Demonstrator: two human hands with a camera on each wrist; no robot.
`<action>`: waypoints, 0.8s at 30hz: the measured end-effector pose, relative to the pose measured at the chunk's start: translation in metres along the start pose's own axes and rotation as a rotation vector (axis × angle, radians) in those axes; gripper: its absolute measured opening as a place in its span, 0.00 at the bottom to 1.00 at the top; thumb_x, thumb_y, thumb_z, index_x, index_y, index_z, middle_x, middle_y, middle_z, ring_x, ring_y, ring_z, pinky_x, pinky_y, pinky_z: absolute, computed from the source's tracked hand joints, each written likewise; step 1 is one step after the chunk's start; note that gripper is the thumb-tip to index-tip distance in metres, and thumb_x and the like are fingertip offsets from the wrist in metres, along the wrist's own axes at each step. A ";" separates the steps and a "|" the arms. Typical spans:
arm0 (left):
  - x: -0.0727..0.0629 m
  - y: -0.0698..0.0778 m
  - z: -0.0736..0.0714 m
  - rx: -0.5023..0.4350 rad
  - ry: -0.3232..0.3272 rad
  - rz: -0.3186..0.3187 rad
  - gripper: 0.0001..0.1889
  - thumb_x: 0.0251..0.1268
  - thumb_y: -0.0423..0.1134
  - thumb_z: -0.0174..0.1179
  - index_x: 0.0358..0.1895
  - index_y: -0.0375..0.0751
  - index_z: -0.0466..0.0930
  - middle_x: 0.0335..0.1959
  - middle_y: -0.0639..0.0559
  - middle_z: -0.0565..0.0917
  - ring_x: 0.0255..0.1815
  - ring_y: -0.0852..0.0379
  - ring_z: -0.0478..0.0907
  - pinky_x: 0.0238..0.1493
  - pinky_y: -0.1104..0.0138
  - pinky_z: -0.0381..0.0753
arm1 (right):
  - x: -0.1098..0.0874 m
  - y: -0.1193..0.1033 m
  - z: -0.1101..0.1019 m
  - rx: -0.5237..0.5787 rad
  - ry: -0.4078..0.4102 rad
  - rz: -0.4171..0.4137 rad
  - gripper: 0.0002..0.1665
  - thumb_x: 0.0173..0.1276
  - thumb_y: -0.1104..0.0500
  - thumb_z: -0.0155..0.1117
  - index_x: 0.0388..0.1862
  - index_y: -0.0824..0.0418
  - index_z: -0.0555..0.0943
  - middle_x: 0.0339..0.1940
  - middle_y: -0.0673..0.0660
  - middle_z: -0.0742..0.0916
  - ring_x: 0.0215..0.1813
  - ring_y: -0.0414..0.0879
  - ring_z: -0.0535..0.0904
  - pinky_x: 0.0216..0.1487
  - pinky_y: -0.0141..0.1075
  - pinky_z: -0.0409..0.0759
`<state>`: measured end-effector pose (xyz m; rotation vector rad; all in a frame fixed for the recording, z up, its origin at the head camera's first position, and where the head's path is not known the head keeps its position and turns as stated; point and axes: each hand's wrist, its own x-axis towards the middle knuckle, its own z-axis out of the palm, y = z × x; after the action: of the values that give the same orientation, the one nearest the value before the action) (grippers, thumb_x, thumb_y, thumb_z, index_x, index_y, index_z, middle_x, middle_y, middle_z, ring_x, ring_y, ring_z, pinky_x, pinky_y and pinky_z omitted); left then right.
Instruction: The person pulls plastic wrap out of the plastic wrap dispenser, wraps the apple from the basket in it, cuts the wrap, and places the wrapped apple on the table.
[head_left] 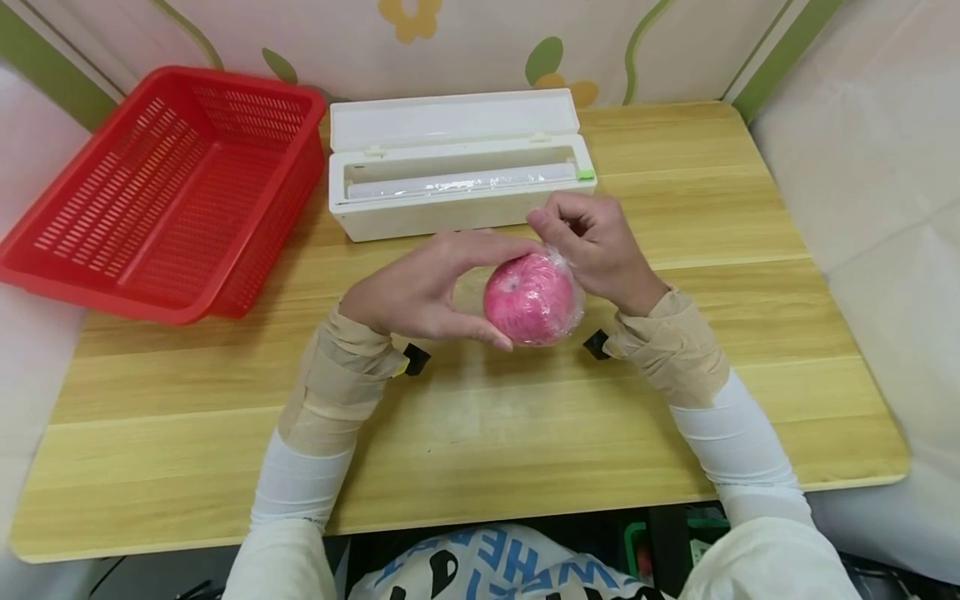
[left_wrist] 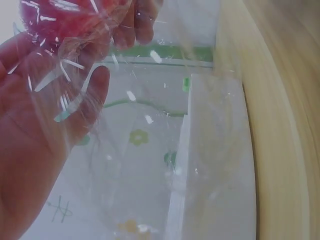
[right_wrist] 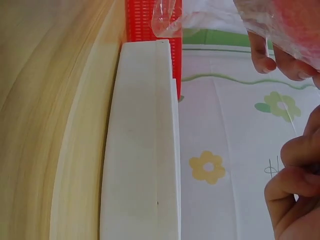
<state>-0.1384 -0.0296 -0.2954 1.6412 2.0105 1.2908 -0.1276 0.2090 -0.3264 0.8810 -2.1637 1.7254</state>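
Observation:
A round pink fruit (head_left: pixel 529 302) with a glossy clear cling film (head_left: pixel 572 310) around it is held over the table. My left hand (head_left: pixel 427 292) grips the fruit from the left, thumb on its near side and fingers on its far side. At its right edge my right hand (head_left: pixel 600 250) has its fingers curled and pinches the film. Loose film hangs from the fruit (left_wrist: pixel 75 20) across the left wrist view. In the right wrist view the curled right hand (right_wrist: pixel 300 185) sits below the fruit, whose lower side is hidden in the head view.
Behind the hands stands a white cling film box (head_left: pixel 457 217), its lid (head_left: pixel 457 121) raised and a roll (head_left: pixel 457 182) inside. A red plastic basket (head_left: pixel 247 275) is at the back left of the wooden table (head_left: pixel 480 467). A flowered white sheet (head_left: pixel 480 50) hangs behind.

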 end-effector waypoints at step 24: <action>0.004 0.009 0.006 0.392 0.111 0.028 0.49 0.50 0.41 0.84 0.77 0.44 0.69 0.71 0.47 0.77 0.74 0.47 0.66 0.77 0.47 0.59 | 0.002 -0.002 -0.002 0.142 -0.013 0.228 0.26 0.85 0.49 0.53 0.26 0.62 0.75 0.24 0.52 0.78 0.24 0.41 0.74 0.20 0.30 0.78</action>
<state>-0.1298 -0.0237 -0.2908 1.7968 2.4385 1.0650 -0.1281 0.2106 -0.3233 0.7016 -2.2471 2.0068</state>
